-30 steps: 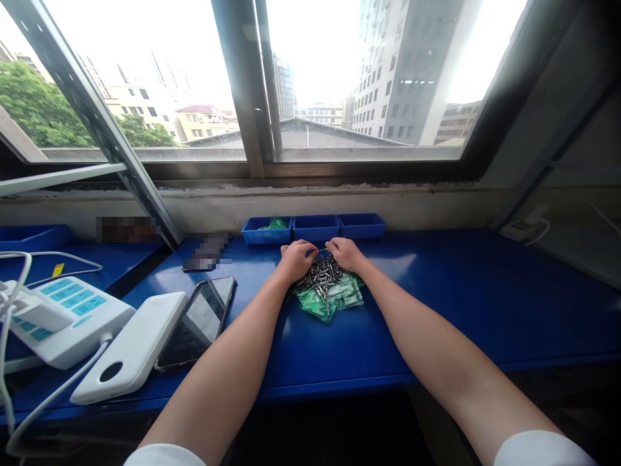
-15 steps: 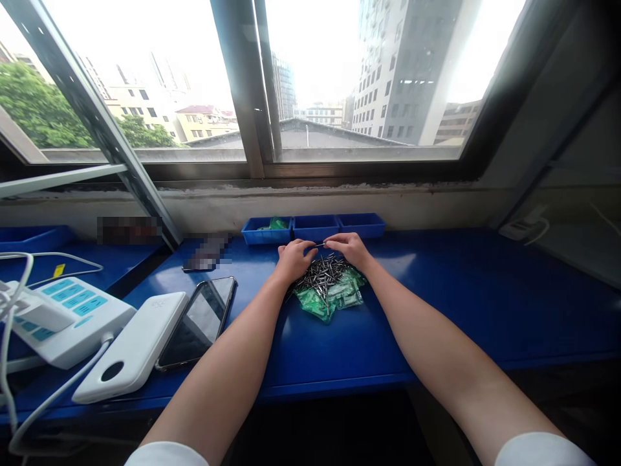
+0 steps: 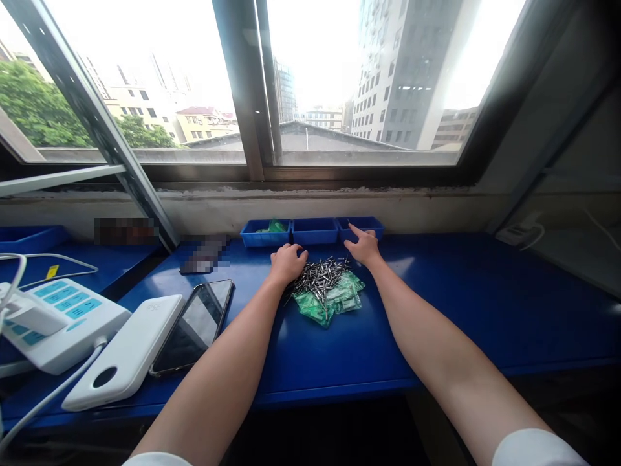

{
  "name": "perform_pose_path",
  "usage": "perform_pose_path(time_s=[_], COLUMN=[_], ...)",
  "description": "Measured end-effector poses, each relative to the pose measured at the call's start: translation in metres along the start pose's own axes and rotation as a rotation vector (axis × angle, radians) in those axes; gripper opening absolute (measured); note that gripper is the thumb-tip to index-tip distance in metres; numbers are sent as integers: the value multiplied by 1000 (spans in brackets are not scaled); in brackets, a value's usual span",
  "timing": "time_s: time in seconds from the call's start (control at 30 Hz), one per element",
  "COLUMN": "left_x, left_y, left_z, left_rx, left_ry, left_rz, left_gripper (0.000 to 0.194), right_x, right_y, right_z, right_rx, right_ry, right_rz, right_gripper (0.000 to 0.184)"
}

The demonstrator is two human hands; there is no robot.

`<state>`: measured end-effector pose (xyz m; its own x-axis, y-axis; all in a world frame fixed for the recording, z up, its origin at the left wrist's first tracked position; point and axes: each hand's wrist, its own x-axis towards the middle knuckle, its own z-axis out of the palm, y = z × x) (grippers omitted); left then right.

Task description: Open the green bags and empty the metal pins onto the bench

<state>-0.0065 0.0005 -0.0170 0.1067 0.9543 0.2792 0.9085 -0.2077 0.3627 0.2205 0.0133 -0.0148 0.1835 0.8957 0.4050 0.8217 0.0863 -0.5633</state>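
A heap of small slim metal pieces (image 3: 320, 277), silver and dark, lies on green plastic bags (image 3: 347, 291); their exact kind is too small to tell. My left hand (image 3: 287, 264) is at the heap's left back edge, fingers bent and slightly apart, with nothing visible in them. My right hand (image 3: 365, 246) reaches over the front of the right blue bin (image 3: 376, 230). Its index finger points into the bin, and its thumb is spread away from it. A tiny thin piece shows by that fingertip, not clearly gripped.
Beside that bin stand a middle blue bin (image 3: 314, 233) and a left one (image 3: 248, 237) with green bags inside. To the left lie a phone (image 3: 196, 327), a white power bank (image 3: 126, 356) and a power strip (image 3: 80, 310) with cables. A window (image 3: 339, 77) rises behind the blue table (image 3: 330, 369).
Half a second ago both hands met above the heap at a thin metal piece. My right hand has moved to the right bin and spread its fingers; the left has drawn back slightly toward the heap.
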Motion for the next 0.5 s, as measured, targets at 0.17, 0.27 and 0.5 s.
perform_pose_path(time_s=[0.17, 0.27, 0.5], left_x=[-1, -3, -7], left_y=[-2, -3, -4], left_z=[-2, -3, -6], left_rx=[7, -7, -38], left_ry=[-19, -14, -23], left_rz=[-23, -30, -81], left_gripper=[36, 35, 34], right_x=[-3, -6, -10], right_y=[4, 3, 3], right_z=[0, -2, -2], right_rx=[90, 272, 490], right_ry=[96, 192, 227], right_rz=[-10, -37, 32], right_gripper=[52, 41, 34])
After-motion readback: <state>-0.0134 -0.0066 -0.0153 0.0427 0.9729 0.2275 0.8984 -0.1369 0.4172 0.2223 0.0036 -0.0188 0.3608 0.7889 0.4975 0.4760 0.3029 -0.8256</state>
